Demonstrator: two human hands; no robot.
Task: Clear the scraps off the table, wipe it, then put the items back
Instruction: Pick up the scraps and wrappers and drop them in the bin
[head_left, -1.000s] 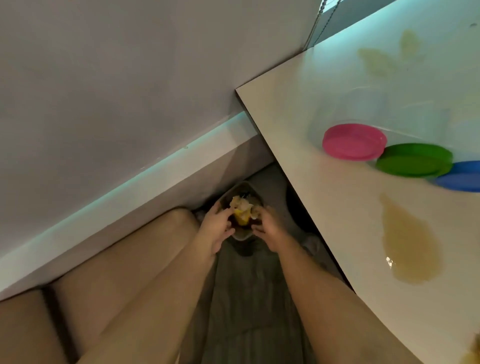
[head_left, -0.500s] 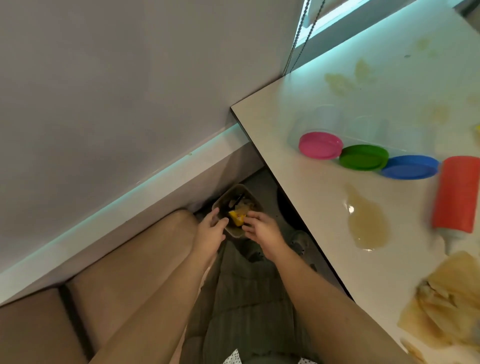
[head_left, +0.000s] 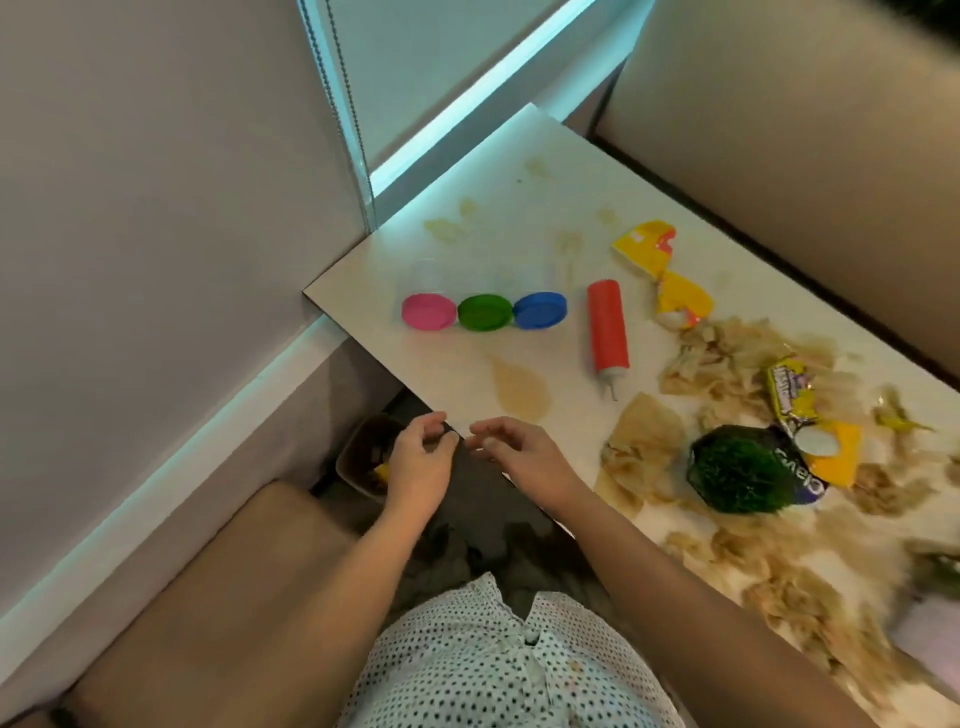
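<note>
Now the left hand (head_left: 418, 462) and the right hand (head_left: 524, 457) hover close together at the near edge of the worktop (head_left: 467, 260). Each grip is loose and half wide, with the fingers softly bent, and holds nothing. Just left of the left grip and lower, on the floor, stands a small bin (head_left: 363, 452) with a yellow piece inside. Just beyond the right grip lies a brown spill (head_left: 522, 387). Farther beyond sit a pink lid (head_left: 428, 310), a green lid (head_left: 484, 312) and a blue lid (head_left: 539, 310) in a row, and beside them a red squeeze bottle (head_left: 607, 325) lies on its side. The scraps (head_left: 644, 441), crumpled stained paper and torn wrappers, are spread over the worktop to the right of the right grip, around a green tuft (head_left: 737, 467).
</note>
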